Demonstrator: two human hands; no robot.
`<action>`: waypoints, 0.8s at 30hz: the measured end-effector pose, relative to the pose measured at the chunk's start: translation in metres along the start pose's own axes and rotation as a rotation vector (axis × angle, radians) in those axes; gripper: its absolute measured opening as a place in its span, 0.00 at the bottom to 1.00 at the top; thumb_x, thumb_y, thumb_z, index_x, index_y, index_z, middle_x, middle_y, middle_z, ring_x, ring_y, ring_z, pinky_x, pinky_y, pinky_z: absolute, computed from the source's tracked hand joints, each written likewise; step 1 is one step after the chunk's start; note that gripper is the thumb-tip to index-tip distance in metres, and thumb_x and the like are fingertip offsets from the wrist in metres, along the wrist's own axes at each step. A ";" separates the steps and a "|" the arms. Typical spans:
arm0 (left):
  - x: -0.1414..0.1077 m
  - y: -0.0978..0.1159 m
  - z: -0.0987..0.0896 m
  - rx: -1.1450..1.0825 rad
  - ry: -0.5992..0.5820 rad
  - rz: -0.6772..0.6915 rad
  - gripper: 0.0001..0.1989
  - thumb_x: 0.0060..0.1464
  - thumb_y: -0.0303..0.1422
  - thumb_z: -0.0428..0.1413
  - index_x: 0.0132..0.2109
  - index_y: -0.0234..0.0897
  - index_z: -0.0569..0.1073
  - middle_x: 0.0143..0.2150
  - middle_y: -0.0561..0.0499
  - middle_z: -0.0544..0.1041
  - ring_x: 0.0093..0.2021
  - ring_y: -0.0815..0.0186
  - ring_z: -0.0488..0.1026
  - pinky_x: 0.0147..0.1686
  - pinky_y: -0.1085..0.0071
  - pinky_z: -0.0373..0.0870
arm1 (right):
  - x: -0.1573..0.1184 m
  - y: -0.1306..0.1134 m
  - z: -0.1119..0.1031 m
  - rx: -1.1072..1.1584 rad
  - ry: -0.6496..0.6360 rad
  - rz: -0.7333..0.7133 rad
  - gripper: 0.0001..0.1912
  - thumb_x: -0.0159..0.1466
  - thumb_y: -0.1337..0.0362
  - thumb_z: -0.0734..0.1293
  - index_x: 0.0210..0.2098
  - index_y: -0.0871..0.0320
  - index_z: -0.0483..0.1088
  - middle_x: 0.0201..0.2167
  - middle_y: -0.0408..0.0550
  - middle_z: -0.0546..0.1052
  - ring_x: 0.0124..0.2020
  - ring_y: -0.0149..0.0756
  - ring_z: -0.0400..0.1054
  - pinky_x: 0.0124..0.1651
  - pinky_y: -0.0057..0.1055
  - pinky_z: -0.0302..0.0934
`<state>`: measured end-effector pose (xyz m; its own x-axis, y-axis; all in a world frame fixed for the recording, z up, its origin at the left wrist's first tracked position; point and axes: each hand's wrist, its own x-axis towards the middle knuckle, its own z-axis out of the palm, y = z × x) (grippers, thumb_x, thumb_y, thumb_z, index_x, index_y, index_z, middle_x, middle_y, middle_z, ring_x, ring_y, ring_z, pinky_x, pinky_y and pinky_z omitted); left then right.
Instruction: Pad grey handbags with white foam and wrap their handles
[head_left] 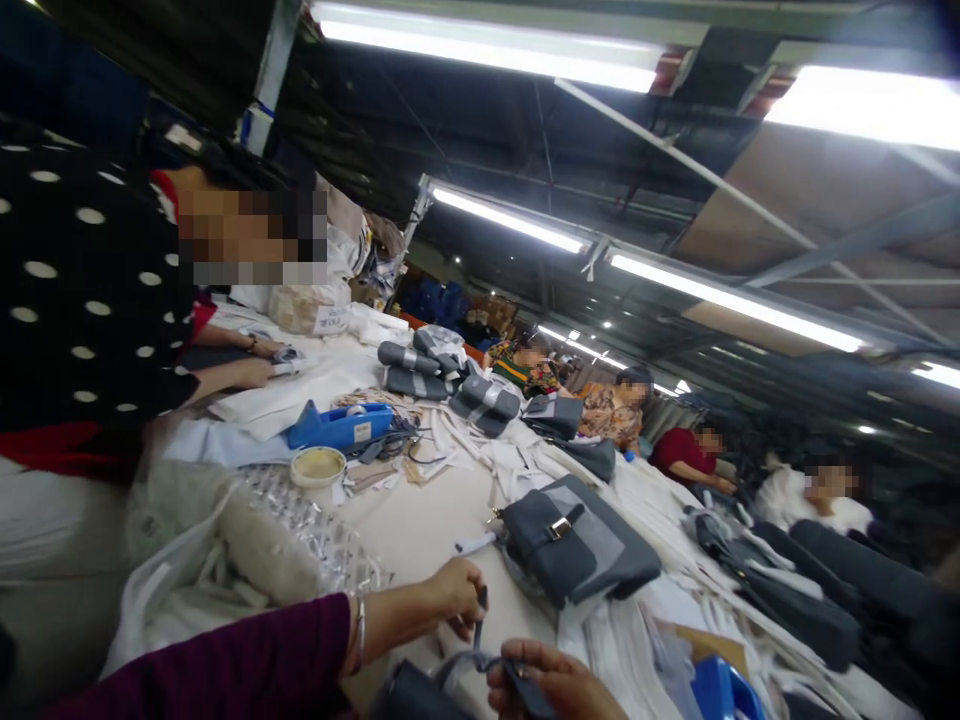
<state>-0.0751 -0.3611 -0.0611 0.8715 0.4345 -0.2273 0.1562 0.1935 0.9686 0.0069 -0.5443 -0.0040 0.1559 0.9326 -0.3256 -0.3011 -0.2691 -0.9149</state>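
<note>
My left hand point(450, 592), with a bracelet at the wrist and a purple sleeve, is closed on a thin dark strap point(478, 625) near the bottom centre. To its right, my right hand point(559, 680) pinches a dark strap end, partly cut off by the lower edge. Below both hands lies part of a dark bag point(420, 695). Just beyond them on the table point(420, 520) rests a dark grey bag point(577, 540) with a metal clasp and a pale wrapping band.
A blue tape dispenser point(341, 425), a round tub point(317, 466) and bubble wrap point(315, 530) lie left of centre. More grey bags point(484, 403) are behind. A person in polka dots point(90, 290) works at left; several people sit farther right. A blue object point(724, 690) is at lower right.
</note>
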 end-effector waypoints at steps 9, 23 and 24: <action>-0.008 0.025 0.012 -0.072 -0.031 0.028 0.08 0.36 0.25 0.58 0.29 0.32 0.70 0.22 0.57 0.69 0.23 0.73 0.67 0.29 0.72 0.66 | -0.005 -0.006 0.029 -0.163 0.511 -0.233 0.23 0.49 0.49 0.75 0.32 0.62 0.71 0.19 0.39 0.67 0.17 0.22 0.58 0.18 0.21 0.51; -0.012 0.039 0.003 -0.139 -0.020 0.082 0.10 0.36 0.28 0.56 0.32 0.34 0.70 0.25 0.55 0.72 0.28 0.70 0.70 0.32 0.73 0.61 | 0.025 -0.016 0.030 -0.299 0.455 -0.180 0.25 0.51 0.51 0.70 0.41 0.61 0.66 0.18 0.42 0.73 0.12 0.27 0.62 0.15 0.22 0.58; -0.013 0.039 0.002 -0.146 -0.019 0.084 0.10 0.36 0.28 0.56 0.32 0.34 0.70 0.25 0.55 0.72 0.28 0.70 0.70 0.31 0.73 0.61 | 0.025 -0.015 0.030 -0.293 0.445 -0.180 0.27 0.51 0.49 0.70 0.42 0.61 0.65 0.18 0.42 0.73 0.13 0.27 0.62 0.15 0.23 0.57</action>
<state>-0.0794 -0.3615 -0.0202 0.8873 0.4384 -0.1432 0.0148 0.2833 0.9589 -0.0132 -0.5093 0.0085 0.5813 0.7959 -0.1691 0.0311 -0.2294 -0.9728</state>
